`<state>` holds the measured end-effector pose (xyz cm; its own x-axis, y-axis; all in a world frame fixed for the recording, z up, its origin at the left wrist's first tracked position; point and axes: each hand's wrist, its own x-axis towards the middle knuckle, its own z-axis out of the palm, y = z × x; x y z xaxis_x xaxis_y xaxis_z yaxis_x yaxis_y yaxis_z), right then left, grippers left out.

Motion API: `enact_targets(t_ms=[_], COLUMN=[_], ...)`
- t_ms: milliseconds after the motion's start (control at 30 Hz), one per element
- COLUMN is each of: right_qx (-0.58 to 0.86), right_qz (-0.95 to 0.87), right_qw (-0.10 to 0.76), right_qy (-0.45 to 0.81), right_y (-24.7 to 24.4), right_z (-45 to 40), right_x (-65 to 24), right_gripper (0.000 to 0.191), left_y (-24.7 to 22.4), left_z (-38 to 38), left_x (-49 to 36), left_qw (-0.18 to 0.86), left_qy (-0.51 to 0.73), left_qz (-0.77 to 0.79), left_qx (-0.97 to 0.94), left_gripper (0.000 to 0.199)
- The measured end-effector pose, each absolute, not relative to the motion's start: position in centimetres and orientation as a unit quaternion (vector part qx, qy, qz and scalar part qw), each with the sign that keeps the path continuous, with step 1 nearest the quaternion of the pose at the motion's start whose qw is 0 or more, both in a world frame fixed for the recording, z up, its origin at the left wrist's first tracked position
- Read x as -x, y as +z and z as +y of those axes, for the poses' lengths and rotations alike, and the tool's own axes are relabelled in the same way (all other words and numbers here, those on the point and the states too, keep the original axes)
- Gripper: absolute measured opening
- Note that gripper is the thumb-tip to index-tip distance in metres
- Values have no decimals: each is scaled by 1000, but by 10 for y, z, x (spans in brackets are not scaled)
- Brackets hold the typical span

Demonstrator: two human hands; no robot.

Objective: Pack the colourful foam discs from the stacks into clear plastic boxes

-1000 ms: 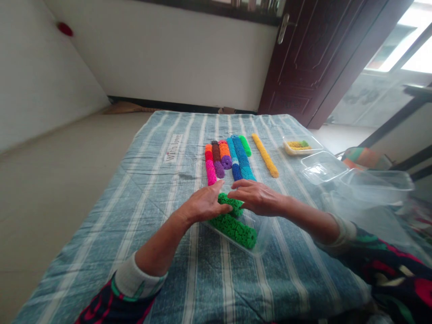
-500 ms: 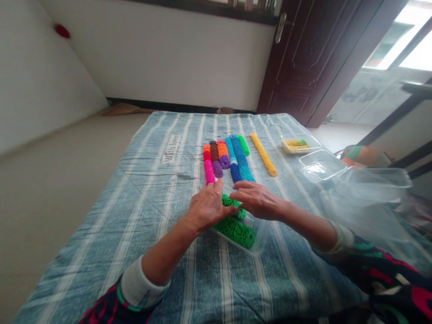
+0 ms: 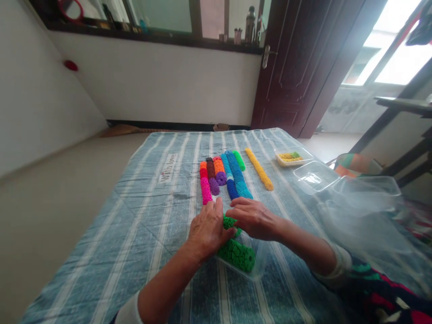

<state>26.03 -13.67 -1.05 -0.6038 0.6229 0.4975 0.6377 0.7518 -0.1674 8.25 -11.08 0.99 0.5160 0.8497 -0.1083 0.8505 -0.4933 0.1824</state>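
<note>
Two green rolls of small round pieces lie in a clear plastic box [image 3: 258, 270]. The nearer green roll [image 3: 238, 255] shows plainly; the farther green roll [image 3: 231, 221] is partly under my fingers. My left hand [image 3: 209, 227] is closed on the farther roll, thumb toward the right. From the right, my right hand [image 3: 254, 217] bends its fingers onto the same roll, close to my left hand. Just beyond are a pink and red roll [image 3: 205, 186], a brown and purple roll [image 3: 211, 173], an orange and purple roll [image 3: 219, 172] and blue rolls [image 3: 239, 177].
A yellow roll [image 3: 259, 169] and a short bright green roll [image 3: 239, 160] lie farther back on the striped cloth [image 3: 151, 270]. At the right are a box with yellow and green pieces [image 3: 293, 157], a clear lid [image 3: 315, 177] and more clear containers [image 3: 367, 191].
The view has tilted up, so the table sits lower in the picture and more window ledge shows. Both hands remain at the farther green roll, with slightly shifted fingers.
</note>
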Motion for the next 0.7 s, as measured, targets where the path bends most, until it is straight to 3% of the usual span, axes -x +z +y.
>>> enact_targets(t_ms=[233, 700], right_qx=[378, 515], right_qz=[-833, -680], right_qw=[405, 521], right_qy=[2, 24], right_y=[-14, -31], right_z=[-157, -159], right_x=[-265, -299], right_gripper=[10, 10], left_y=[8, 5], left_z=[-111, -111], left_x=[-84, -85], left_qw=[104, 85], left_qy=[6, 12], left_qz=[508, 511], left_qx=[-855, -855], left_gripper=[80, 70])
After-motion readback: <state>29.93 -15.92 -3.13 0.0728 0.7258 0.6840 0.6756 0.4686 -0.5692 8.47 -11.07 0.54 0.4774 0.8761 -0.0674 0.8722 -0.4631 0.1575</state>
